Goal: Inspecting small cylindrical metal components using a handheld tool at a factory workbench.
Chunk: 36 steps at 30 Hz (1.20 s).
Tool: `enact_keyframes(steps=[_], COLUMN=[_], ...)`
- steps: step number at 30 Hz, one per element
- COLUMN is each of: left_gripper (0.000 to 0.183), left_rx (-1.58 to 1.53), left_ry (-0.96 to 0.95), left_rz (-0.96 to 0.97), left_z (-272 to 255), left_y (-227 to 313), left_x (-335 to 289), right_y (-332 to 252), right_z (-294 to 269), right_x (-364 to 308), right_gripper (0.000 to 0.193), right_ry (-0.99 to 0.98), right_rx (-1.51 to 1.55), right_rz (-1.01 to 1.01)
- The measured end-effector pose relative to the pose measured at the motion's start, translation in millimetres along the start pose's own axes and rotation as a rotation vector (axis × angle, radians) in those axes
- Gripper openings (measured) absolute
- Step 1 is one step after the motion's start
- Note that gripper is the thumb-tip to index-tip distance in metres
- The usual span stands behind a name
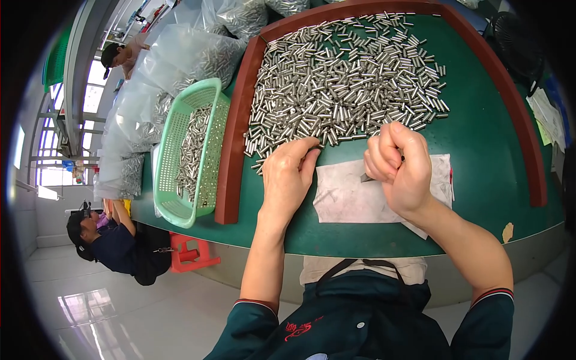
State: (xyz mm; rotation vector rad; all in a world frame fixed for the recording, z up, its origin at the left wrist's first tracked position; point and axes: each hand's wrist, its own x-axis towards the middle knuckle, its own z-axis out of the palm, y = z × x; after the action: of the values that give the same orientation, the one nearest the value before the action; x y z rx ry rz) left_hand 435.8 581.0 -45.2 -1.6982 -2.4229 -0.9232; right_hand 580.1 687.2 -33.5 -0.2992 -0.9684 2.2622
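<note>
A broad heap of short, shiny metal pins [348, 90] is spread over the green tabletop [480, 156]. At the heap's near edge, my left hand [287, 174] has its thumb and forefinger curled together; what sits between the tips is too small to make out. My right hand [399, 168] is closed in a fist above a stained white cloth [345, 201]. A small grey tip shows below its fingers, but the rest of that thing is hidden in the fist.
Reddish-brown rails [237, 144] frame the heap on three sides. Left of them stands a pale green basket [207, 174] part full of pins. Beyond it are clear plastic bags [186, 51] of metal parts. A co-worker [117, 240] sits at far left, near a red stool [192, 255].
</note>
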Motion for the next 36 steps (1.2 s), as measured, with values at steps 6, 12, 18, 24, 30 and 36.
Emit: enact_keyframes(steps=[6, 12, 18, 24, 30, 36], left_gripper=[0.007, 0.006, 0.008, 0.006, 0.006, 0.006], left_rx=[0.050, -0.167, -0.244, -0.222, -0.233, -0.246], left_ry=[-0.039, -0.101, -0.223, -0.220, -0.219, -0.215], left_rz=[-0.032, -0.063, 0.047, 0.054, 0.046, 0.033], left_z=[-3, -6, 0, 1, 1, 2], left_y=[2, 19, 28, 29, 29, 29], left_x=[2, -3, -9, -8, -9, -9], right_y=[-1, 1, 2, 4, 4, 8], right_z=[3, 4, 4, 2, 2, 1], right_x=[-2, -2, -2, 2, 2, 2], right_gripper=[0.036, 0.037, 0.039, 0.038, 0.037, 0.039], right_ry=[-0.010, 0.004, 0.009, -0.013, -0.012, -0.049], right_rx=[-0.029, -0.067, -0.069, -0.002, 0.025, -0.008], right_rz=[-0.017, -0.031, -0.064, -0.105, -0.073, -0.092])
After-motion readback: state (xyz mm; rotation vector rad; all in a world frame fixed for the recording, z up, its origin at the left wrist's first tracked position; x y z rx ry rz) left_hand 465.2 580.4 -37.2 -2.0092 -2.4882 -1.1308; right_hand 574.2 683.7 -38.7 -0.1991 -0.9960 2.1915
